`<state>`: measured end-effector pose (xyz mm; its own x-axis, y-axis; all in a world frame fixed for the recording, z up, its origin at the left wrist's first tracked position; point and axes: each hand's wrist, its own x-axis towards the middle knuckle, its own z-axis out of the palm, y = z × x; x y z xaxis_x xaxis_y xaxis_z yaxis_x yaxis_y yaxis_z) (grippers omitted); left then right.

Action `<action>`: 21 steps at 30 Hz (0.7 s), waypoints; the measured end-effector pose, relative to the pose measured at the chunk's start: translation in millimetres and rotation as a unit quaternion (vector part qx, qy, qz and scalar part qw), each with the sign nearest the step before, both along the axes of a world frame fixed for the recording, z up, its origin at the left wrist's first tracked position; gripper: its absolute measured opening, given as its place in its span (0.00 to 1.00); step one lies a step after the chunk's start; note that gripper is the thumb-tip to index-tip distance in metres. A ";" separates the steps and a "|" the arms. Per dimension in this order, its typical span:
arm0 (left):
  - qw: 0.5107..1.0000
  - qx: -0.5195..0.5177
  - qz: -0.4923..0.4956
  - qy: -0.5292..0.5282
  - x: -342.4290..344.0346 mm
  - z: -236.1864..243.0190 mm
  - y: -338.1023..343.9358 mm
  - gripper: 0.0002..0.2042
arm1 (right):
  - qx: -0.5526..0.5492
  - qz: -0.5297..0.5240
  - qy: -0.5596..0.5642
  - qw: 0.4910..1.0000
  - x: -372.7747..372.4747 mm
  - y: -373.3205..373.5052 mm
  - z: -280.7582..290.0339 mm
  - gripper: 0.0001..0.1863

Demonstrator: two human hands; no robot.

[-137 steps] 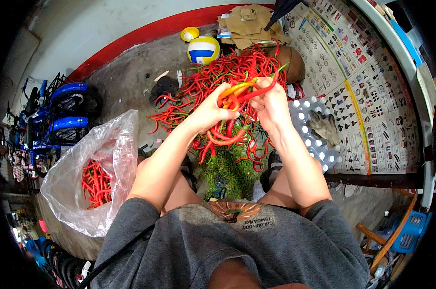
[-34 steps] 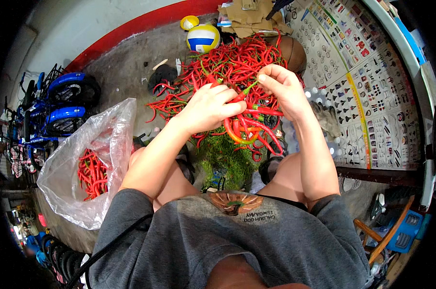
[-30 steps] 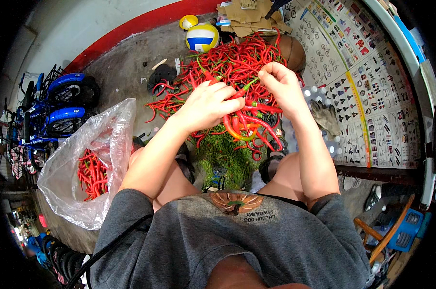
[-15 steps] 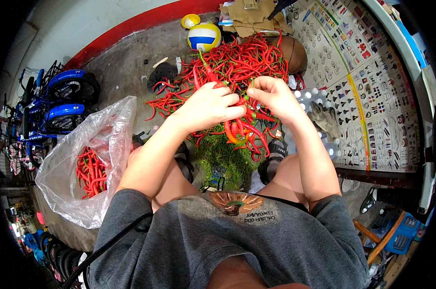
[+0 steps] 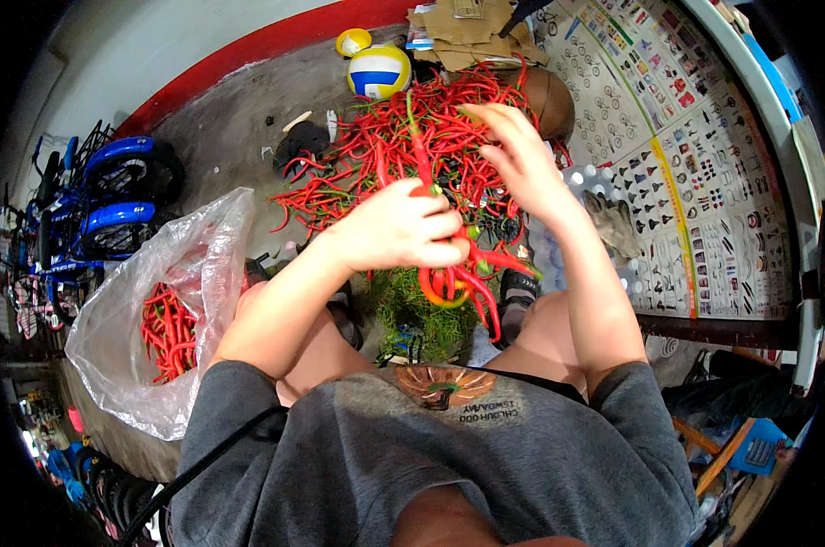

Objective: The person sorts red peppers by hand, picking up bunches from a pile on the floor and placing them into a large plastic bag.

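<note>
My left hand (image 5: 412,228) is closed around a bunch of red chillies (image 5: 476,278), some yellow-orange, with green stems poking out and curved tips hanging below my fingers. My right hand (image 5: 517,155) is raised over the right of a large heap of red chillies (image 5: 440,114), fingers apart and holding nothing I can see. Below my left hand, between my legs, lies a pile of green stems (image 5: 403,314). At my left, a clear plastic bag (image 5: 112,356) stands open with red chillies (image 5: 165,333) inside.
Blue bicycles (image 5: 125,219) stand at far left. Behind the heap are a volleyball (image 5: 378,70), a brown ball (image 5: 551,102) and cardboard (image 5: 458,36). At right are bottles (image 5: 581,175), grey gloves (image 5: 613,228), a printed board (image 5: 704,228) and a blue plastic item (image 5: 754,447), near dark-clothed legs (image 5: 722,397).
My right hand has left the stem by my left hand, risen over the heap and spread its fingers. My left hand has dropped slightly with the bunch. Dark-clothed legs appear further in at right.
</note>
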<state>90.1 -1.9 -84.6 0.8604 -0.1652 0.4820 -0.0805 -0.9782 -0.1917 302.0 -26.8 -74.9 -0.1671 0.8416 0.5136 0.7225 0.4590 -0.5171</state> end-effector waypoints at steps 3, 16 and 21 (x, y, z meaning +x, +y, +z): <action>0.997 -0.029 -0.070 -0.033 10.7 -3.0 -11.4 0.10 | 0.047 0.012 -0.126 0.991 -8.8 7.9 -0.7 0.24; 0.994 -0.036 -0.092 -0.035 3.3 -8.8 -23.5 0.11 | 0.028 -0.002 -0.117 0.993 -16.1 10.0 -23.7 0.05; 0.997 -0.035 -0.058 -0.048 1.2 -0.1 -17.7 0.10 | -0.103 -0.081 0.225 0.966 -35.2 14.0 -35.1 0.07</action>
